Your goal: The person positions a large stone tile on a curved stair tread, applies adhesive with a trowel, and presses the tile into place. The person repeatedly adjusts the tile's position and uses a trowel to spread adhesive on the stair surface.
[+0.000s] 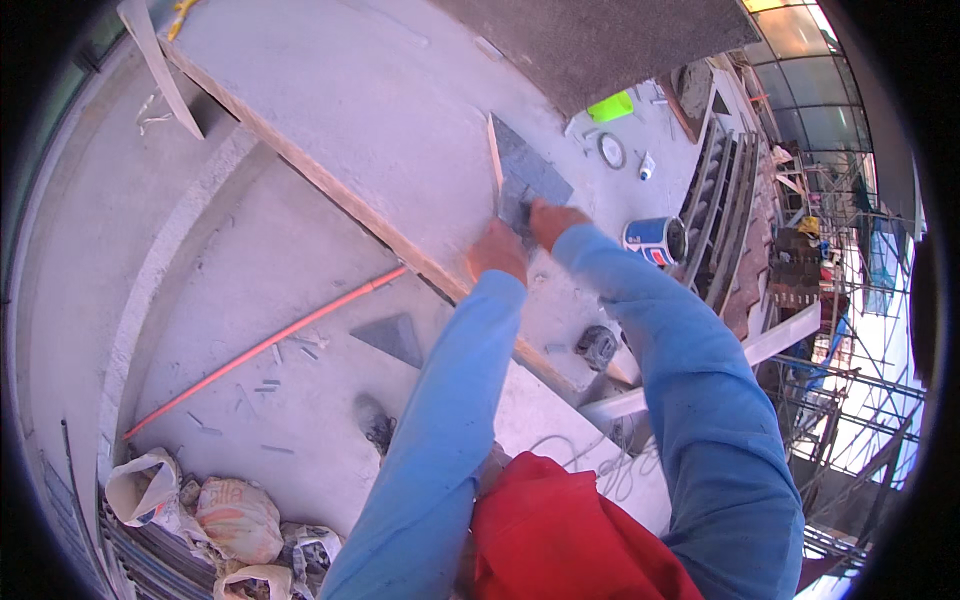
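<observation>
A dark grey, flat slab piece [535, 170] with a pointed far end lies on the pale board in front of me. Along its left side runs a narrow light wooden strip [495, 150]. My left hand [498, 252] is closed at the near end of the strip and slab; what its fingers hold is hidden. Close beside it, my right hand [556, 222] is curled at the slab's near right part, with a small dark shape under the fingers that I cannot make out. Both hands are slightly blurred.
A blue-and-white can [655, 240], a tape roll [611, 150] and a lime-green container [611, 106] stand to the right. An orange pole [270, 342], a triangular grey offcut [390, 338] and filled bags [238, 518] lie left. A large dark slab [610, 45] juts in above.
</observation>
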Demonstrator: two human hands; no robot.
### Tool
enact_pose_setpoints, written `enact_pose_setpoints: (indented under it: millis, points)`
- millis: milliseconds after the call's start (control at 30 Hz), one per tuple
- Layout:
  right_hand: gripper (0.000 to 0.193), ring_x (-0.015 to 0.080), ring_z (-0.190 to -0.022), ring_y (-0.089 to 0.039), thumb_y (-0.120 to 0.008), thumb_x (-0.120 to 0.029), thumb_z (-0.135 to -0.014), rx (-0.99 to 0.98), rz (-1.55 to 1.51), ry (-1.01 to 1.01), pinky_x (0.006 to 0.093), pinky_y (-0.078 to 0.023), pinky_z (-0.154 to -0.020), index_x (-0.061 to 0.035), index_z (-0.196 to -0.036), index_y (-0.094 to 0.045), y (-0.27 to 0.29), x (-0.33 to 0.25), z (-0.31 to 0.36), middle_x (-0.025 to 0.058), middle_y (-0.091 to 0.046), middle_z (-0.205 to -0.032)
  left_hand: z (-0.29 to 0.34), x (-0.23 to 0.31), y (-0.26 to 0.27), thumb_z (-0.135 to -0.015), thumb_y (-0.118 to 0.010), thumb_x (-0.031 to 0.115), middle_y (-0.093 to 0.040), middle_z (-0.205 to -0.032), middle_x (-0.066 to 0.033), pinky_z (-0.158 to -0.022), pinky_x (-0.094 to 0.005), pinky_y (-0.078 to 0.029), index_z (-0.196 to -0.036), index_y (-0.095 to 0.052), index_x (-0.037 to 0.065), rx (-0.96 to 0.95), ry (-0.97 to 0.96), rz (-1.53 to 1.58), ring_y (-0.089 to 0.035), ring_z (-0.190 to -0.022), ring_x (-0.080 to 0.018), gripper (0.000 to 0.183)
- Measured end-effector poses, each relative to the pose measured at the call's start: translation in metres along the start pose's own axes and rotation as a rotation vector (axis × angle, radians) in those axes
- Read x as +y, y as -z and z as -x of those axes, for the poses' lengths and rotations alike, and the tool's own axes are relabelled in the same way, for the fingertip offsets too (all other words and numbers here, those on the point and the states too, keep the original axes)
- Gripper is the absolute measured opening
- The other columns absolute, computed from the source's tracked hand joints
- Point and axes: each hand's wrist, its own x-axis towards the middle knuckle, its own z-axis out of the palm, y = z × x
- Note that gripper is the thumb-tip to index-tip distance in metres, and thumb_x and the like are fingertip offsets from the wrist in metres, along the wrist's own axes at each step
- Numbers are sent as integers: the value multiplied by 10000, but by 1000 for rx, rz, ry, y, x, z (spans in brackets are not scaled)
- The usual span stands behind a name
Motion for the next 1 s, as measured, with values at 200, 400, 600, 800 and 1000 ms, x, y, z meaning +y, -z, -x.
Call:
enact_pose_setpoints:
  millis: [200, 400, 600, 800, 1000]
  points:
    - [184, 378, -861, -735, -478, -123, -970, 238, 59, -12, 475, -592, -734, -16, -1067, -593, 0, 2, -2, 219, -727, -982, -2, -6, -2, -979, -578, 368, -732, -999, -154, -852, -472, -557, -1130, -535, 46, 62, -43, 26, -721, -945, -360, 358]
    - [191, 371, -872, -735, -493, -130, -958, 159, 53, 30, 479, -588, -729, -10, -1066, -595, -12, -3, 7, 210, -730, -986, 3, -1, 0, -986, -562, 371, -732, -965, -176, -832, -473, -563, -1140, -528, 51, -33, -26, 47, -723, -934, -355, 357]
    - [190, 399, -907, -723, -461, -117, -969, 145, -26, -4, 500, -575, -773, 8, -1068, -565, -10, -3, 1, 242, -719, -971, 0, -3, -2, -992, -541, 381, -730, -1007, -174, -840, -478, -560, -1135, -535, 51, 11, -46, 56, -723, -938, -356, 360]
    - [168, 392, -860, -730, -483, -106, -956, 82, 8, 28, 494, -583, -751, 7, -1059, -555, -9, 7, -3, 251, -720, -902, -1, -3, -2, -991, -537, 349, -725, -1024, -183, -836, -479, -559, -1114, -558, 46, 8, -32, 39, -721, -933, -366, 327]
    - [232, 397, -914, -726, -462, -150, -974, 8, 8, 24, 504, -573, -781, -13, -1119, -580, -3, 4, 0, 237, -727, -978, 2, -2, 1, -995, -548, 395, -719, -1072, -169, -836, -459, -562, -1148, -554, 43, 13, -40, 31, -722, -949, -347, 384]
